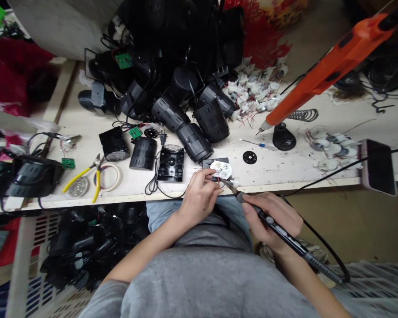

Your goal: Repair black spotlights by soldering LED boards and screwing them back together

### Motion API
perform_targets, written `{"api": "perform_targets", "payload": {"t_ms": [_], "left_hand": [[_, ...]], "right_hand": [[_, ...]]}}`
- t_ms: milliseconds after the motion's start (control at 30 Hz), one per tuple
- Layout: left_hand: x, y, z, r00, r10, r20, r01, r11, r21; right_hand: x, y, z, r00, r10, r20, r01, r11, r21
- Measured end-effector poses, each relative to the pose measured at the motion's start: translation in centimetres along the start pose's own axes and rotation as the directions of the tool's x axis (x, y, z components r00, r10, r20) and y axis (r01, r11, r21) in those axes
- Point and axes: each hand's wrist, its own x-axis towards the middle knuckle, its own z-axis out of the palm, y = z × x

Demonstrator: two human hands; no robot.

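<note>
Board (223,169), white: one, near the bench's (270,171) front edge, hub of our clock. Left hand (200,195), seven to eight o'clock: fingertips bunched at the board's rim; whether they pinch board or wire (218,179), we cannot tell. Right hand (278,216), four o'clock: curled pen-style round the iron (288,239). Good practice, we judge: steady wrists, brief contact, fingers clear of the tip (231,187). Writing: none legible to us, iron's handle included.
</note>
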Motion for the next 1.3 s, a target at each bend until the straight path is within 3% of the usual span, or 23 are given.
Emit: {"api": "perform_targets", "payload": {"t_ms": [633,900,1000,1100,1167,1300], "left_hand": [[-0.1,0.0,-0.1,1.000,0.002,0.006,-0.002,1.000,0.008],[-0.2,0.5,-0.3,0.999,0.034,-0.002,-0.034,0.998,0.046],[-0.2,0.8,-1.4,0.991,0.098,-0.093,-0.088,0.991,0.103],[-0.5,0.6,-3.2,0.960,0.126,-0.250,-0.082,0.980,0.180],[-0.8,0.1,-4.2,0.953,0.092,-0.287,-0.031,0.977,0.209],[-1.5,-1.2,-4.7,0.981,-0.079,-0.177,0.117,0.970,0.214]], "right_hand": [[0.4,-0.3,-0.3,0.998,-0.028,0.061,0.029,1.000,-0.011],[-0.1,-0.7,-2.0,0.997,0.043,-0.064,-0.046,0.998,-0.043],[-0.6,0.0,-2.2,0.990,0.053,-0.132,-0.065,0.994,-0.088],[-0.9,1.0,-1.9,0.994,0.009,-0.105,-0.020,0.994,-0.111],[-1.3,1.7,-1.5,0.997,-0.026,-0.070,0.022,0.998,-0.060],[-1.9,3.1,-0.3,0.998,-0.048,0.041,0.052,0.994,-0.099]]}}
